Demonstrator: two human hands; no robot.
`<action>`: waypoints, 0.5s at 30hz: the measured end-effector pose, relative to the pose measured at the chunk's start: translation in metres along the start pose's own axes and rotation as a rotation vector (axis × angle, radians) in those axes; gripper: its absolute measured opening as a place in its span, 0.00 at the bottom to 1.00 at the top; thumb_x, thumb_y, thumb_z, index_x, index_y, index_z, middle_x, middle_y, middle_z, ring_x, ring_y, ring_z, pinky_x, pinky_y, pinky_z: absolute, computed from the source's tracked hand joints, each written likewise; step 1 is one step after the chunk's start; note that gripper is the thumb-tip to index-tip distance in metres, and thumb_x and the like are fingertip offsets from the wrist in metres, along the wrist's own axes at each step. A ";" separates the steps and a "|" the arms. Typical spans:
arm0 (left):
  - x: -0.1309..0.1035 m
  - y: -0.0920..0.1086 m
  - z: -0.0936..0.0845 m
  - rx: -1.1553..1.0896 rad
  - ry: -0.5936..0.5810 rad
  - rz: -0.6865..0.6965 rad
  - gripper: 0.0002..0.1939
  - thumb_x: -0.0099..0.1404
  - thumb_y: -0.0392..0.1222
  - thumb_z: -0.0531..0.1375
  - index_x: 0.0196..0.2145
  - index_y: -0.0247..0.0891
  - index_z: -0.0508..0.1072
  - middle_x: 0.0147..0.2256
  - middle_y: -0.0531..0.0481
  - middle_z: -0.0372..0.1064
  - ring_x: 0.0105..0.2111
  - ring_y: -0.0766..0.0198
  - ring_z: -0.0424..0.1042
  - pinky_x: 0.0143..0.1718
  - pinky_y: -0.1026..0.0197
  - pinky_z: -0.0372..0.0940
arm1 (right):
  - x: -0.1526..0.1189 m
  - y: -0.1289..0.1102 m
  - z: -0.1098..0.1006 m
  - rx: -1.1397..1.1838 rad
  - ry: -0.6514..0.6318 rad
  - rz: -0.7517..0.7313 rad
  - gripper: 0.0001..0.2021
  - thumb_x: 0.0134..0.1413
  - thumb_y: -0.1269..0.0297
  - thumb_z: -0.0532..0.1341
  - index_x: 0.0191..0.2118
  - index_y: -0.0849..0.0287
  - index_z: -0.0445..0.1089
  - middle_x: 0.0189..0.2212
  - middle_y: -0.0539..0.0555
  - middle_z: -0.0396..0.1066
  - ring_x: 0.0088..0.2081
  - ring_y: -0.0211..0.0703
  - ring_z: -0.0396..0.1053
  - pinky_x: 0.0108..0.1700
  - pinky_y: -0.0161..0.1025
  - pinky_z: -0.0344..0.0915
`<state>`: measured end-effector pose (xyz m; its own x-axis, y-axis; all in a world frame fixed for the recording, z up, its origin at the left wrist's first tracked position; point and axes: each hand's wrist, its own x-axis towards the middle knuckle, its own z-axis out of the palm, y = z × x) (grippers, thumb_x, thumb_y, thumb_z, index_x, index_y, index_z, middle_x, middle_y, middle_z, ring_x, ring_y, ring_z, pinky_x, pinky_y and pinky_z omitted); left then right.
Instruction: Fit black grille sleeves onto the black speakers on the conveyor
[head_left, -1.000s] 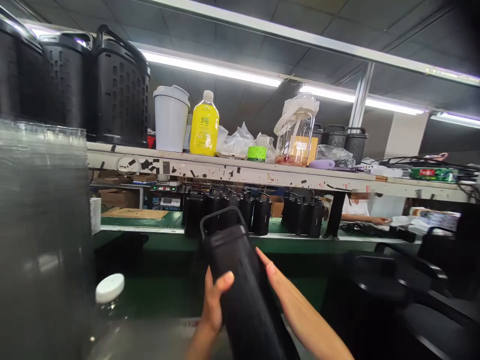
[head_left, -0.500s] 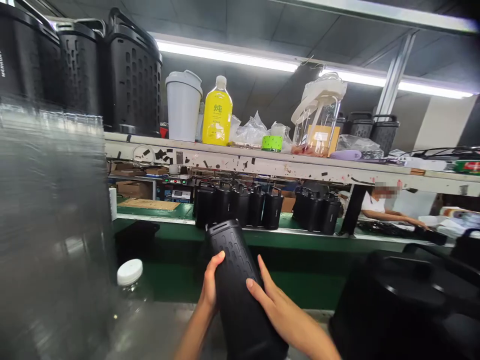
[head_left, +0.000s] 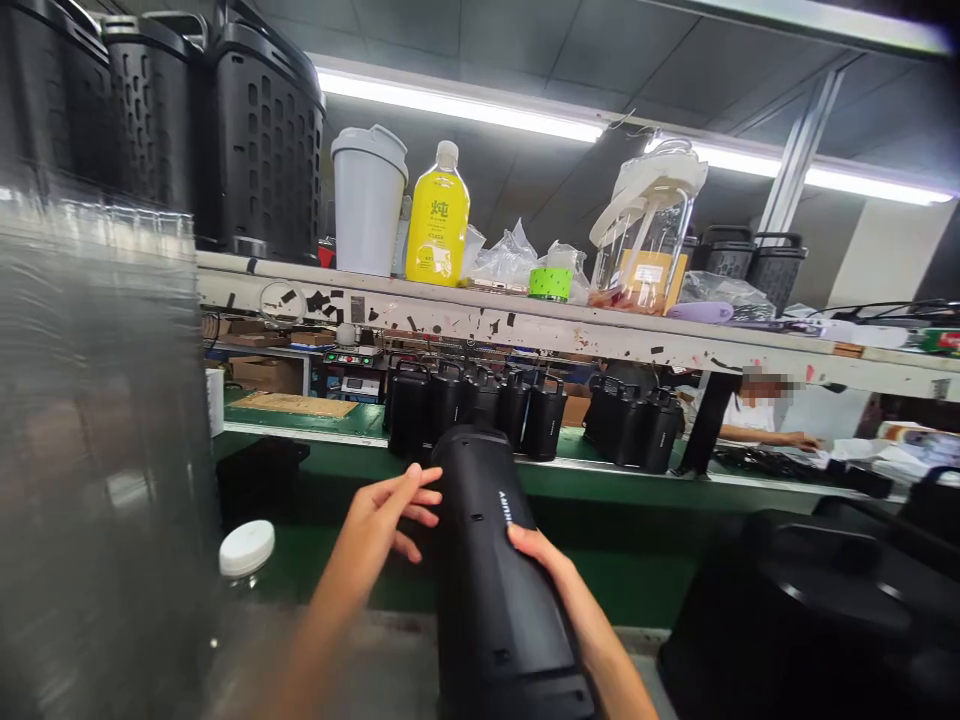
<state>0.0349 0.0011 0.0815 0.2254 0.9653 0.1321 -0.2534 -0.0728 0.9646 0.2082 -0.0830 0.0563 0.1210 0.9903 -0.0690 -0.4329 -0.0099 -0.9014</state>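
Handling step: the right hand (head_left: 559, 570) supports the black case (head_left: 480, 560), thumb pressed on its face, other fingers hidden. The left hand (head_left: 371, 515), fingers spread, is at the opposite edge; contact unclear. Repositioning would call for firm right-hand support. Beyond the fingers, black units (head_left: 544, 420) stand on the counter (head_left: 367, 421).

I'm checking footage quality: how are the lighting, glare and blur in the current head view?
Head view throughout: the ceiling tubes glare white; the black containers at lower right lose detail in darkness; the left forearm is smeared, the black case in hand slightly soft, the yellow bottle fairly crisp.
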 end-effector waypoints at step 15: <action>-0.005 -0.022 0.047 -0.711 -0.309 -0.355 0.24 0.69 0.55 0.54 0.47 0.31 0.76 0.42 0.43 0.79 0.47 0.53 0.76 0.54 0.56 0.68 | 0.030 0.016 -0.005 0.073 0.024 -0.294 0.20 0.50 0.42 0.66 0.39 0.53 0.77 0.41 0.51 0.76 0.54 0.53 0.68 0.54 0.46 0.69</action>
<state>0.0832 -0.0139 0.0703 0.6235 0.7818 0.0046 -0.6264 0.4960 0.6013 0.2096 -0.0543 0.0371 0.2716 0.9457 0.1789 -0.4394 0.2872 -0.8512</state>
